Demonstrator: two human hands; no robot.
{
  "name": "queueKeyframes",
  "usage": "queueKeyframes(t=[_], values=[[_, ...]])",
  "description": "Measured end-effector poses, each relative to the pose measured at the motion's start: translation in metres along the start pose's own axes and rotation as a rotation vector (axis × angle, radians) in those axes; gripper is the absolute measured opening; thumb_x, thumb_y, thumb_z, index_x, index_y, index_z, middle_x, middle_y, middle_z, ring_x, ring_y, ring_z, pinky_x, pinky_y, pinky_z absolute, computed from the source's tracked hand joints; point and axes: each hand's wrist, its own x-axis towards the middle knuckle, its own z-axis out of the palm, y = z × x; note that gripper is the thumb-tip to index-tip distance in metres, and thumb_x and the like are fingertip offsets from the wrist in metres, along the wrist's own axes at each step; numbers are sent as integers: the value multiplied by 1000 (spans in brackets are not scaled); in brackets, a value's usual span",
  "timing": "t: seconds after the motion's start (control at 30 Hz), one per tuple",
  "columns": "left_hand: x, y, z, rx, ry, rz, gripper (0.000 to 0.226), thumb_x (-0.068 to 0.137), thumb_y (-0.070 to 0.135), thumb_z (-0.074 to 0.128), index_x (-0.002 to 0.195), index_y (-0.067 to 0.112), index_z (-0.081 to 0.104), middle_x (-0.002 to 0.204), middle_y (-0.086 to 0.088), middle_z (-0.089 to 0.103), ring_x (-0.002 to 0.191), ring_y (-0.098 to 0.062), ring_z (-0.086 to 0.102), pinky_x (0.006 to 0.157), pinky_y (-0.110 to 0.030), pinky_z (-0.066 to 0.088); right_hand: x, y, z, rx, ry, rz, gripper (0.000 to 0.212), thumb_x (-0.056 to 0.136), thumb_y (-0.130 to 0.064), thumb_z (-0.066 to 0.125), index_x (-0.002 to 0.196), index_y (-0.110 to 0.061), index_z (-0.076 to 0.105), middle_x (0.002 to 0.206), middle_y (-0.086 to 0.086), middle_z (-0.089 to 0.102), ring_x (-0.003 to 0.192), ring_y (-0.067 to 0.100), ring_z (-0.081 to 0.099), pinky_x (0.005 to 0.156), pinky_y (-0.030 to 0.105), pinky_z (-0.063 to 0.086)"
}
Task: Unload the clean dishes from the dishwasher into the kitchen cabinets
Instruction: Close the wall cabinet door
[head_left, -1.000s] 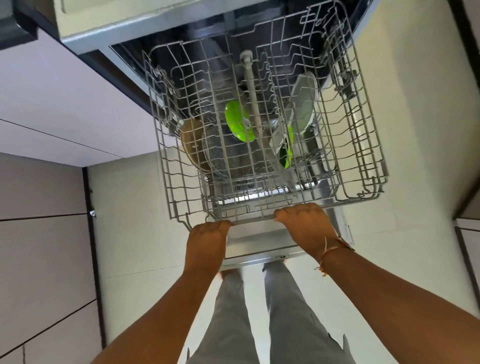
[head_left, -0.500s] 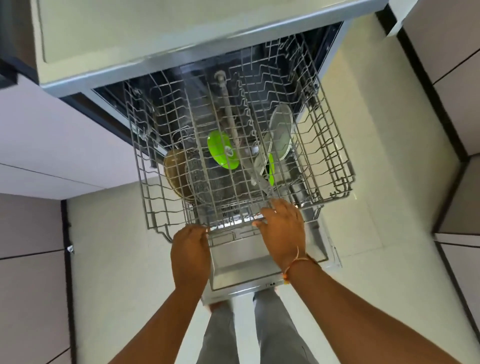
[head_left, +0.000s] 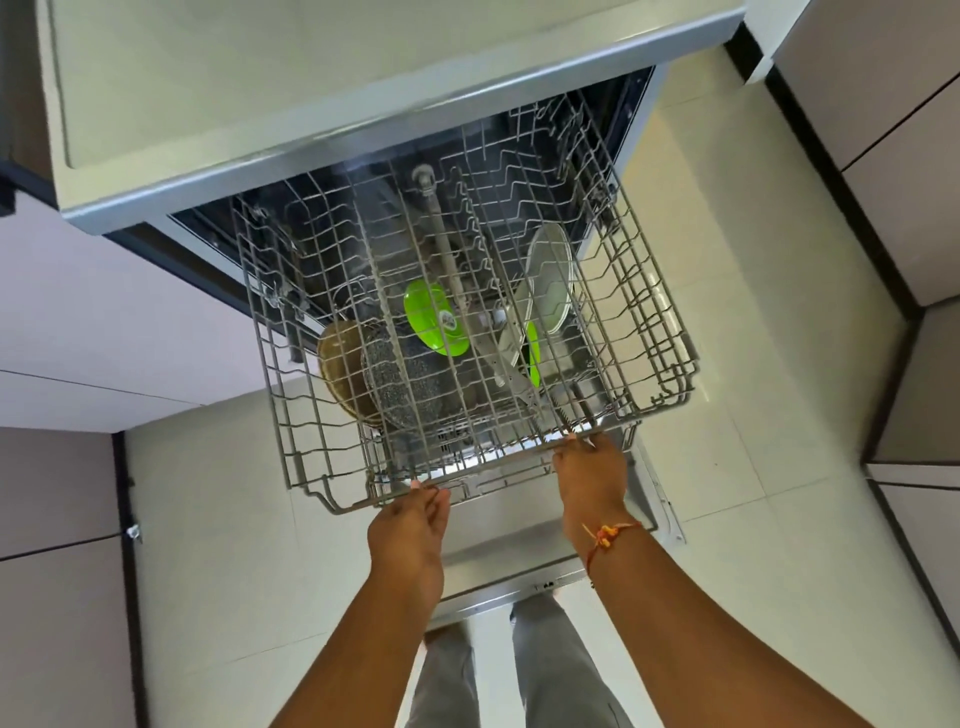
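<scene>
The empty grey wire upper rack (head_left: 649, 332) is pulled out of the dishwasher over the open door (head_left: 519, 561). My left hand (head_left: 408, 530) and my right hand (head_left: 589, 480) both grip its front rail, fingertips curled over the wire. Through the rack I see dishes standing in the lower rack: a bright green plate (head_left: 436, 325), a white plate (head_left: 550, 280), a speckled grey plate (head_left: 410, 384), a brown plate (head_left: 337, 369) and the edge of a second green plate (head_left: 533, 358).
A pale worktop (head_left: 311, 78) overhangs the dishwasher at the top. Grey cabinet fronts (head_left: 52, 571) run down the left, and more cabinets (head_left: 909, 156) stand on the right. Light floor tiles (head_left: 727, 467) lie around the door, with my legs (head_left: 545, 665) just behind it.
The view has pulled back, so more worktop shows. Both hands stay on the rack's front rail, which now lies farther from the door's near edge than a second ago.
</scene>
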Motion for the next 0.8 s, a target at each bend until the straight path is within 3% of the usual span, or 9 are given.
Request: queueKeyframes(t=[0.1, 0.17, 0.2, 0.27, 0.33, 0.4, 0.53, 0.67, 0.8], values=[[0, 4, -4, -32, -23, -30, 18, 95, 10, 60, 102, -5, 65, 103, -22, 72, 94, -28, 72, 79, -32, 60, 2, 2, -5, -86, -5, -19, 18, 94, -21, 56, 100, -4, 61, 105, 20, 66, 96, 36, 63, 90, 49, 53], [-3, 5, -4, -25, -23, -40, 19, 95, 10, 61, 105, -6, 65, 102, -22, 72, 94, -28, 72, 78, -32, 61, -4, -2, -3, -149, 98, -35, 34, 93, -25, 62, 118, -4, 54, 116, 17, 58, 100, 34, 59, 89, 45, 53], [-4, 5, -3, -16, -16, -39, 19, 95, 10, 60, 105, -6, 65, 102, -22, 72, 95, -28, 72, 80, -32, 60, -8, -7, -2, -172, 205, -95, 44, 90, -25, 67, 125, -5, 50, 123, 16, 51, 104, 32, 55, 89, 42, 52], [-5, 5, 0, 20, 11, -32, 17, 96, 8, 58, 104, -6, 64, 103, -21, 71, 94, -27, 71, 85, -33, 57, -12, -19, -1, -247, 348, -431, 44, 89, -25, 71, 125, -8, 50, 126, 11, 46, 111, 22, 49, 90, 33, 51], [-9, 2, 4, 148, 64, 0, 18, 98, 9, 56, 105, -5, 64, 98, -18, 69, 78, -23, 68, 76, -29, 58, -3, -39, 4, -295, 210, -701, 24, 94, -24, 64, 115, -13, 60, 115, 4, 56, 100, 12, 55, 84, 26, 56], [-17, -3, 13, 425, 114, 182, 14, 98, 15, 57, 103, 3, 63, 92, -12, 65, 68, -19, 62, 59, -24, 55, 19, -63, 14, -359, 8, -713, 17, 98, -22, 58, 106, -13, 69, 100, 4, 68, 83, 13, 64, 75, 27, 60], [-29, 3, 51, 969, -228, 778, 5, 95, 31, 60, 95, 27, 57, 94, 7, 66, 89, -9, 64, 77, -29, 54, 76, -98, 41, -628, -68, -678, 20, 98, -16, 55, 98, -13, 75, 94, 8, 74, 62, 9, 57, 61, 13, 45], [-1, 22, 89, 1259, -368, 862, 29, 97, 29, 58, 123, 16, 58, 121, 1, 63, 108, -10, 60, 95, -32, 51, 118, -112, 63, -829, -150, -608, 24, 99, -12, 50, 106, -14, 73, 107, 10, 72, 94, 24, 68, 83, 25, 50], [24, 23, 107, 1302, -353, 842, 32, 97, 27, 58, 127, 13, 57, 130, -2, 61, 117, -13, 58, 99, -28, 46, 133, -115, 76, -875, -134, -666, 28, 95, -11, 49, 109, -16, 74, 108, 11, 72, 101, 32, 68, 91, 37, 56]])
